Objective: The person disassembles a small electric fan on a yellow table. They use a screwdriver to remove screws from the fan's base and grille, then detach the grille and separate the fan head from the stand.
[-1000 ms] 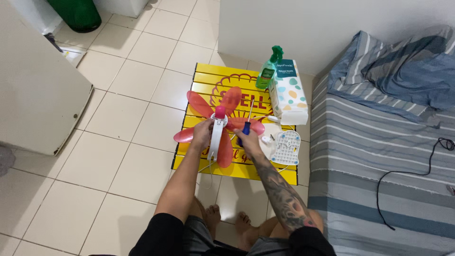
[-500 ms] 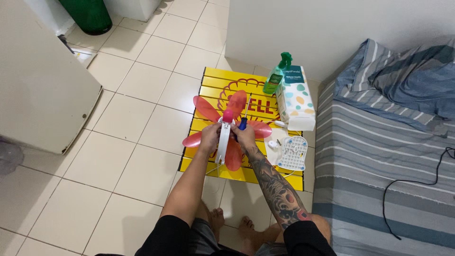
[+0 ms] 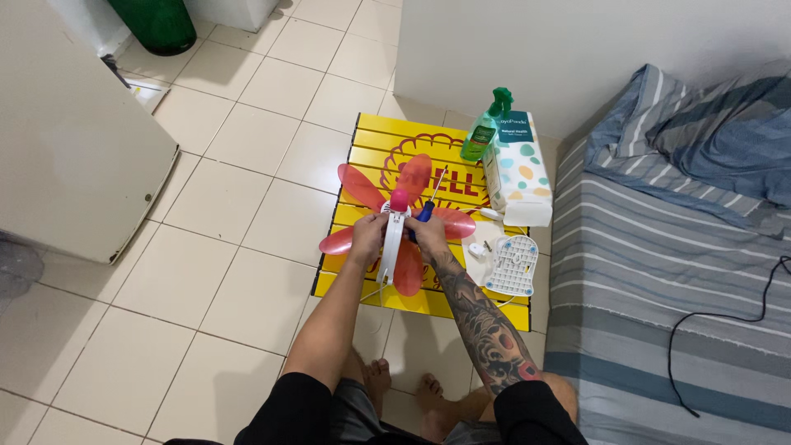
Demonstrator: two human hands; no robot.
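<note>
While the person sits on the pale square-tiled floor (image 3: 239, 206) with bare feet tucked under, both hands work over a low yellow slatted board with red lettering (image 3: 375, 136) laid flat on the tiles beside a white wall (image 3: 527, 41). On that board stands a small fan with translucent pink blades and a white body (image 3: 394, 222), its blades spread like petals and its pink hub cap uppermost. The left hand (image 3: 367, 233) is closed around the fan's white body on its left side. The right hand (image 3: 428, 235) grips a blue-handled screwdriver with a thin metal shaft (image 3: 430, 198), the handle just beside the hub and the shaft slanting up and away to the right.

To the right of the fan, also on the board, lies a white perforated plastic grille piece (image 3: 512, 265), with a few small white parts near it. At the board's far right corner a green spray bottle (image 3: 483, 130) stands upright, touching a white tissue pack with coloured dots (image 3: 519, 169).

Along the right edge runs a mattress in a grey and blue striped sheet (image 3: 659, 247), with a crumpled blue striped blanket (image 3: 709, 132) at its far end and a black cable (image 3: 725, 317) curling over it. A cream cabinet door (image 3: 66, 140) stands at left, and a dark green bin (image 3: 161, 25) sits in the far corner.
</note>
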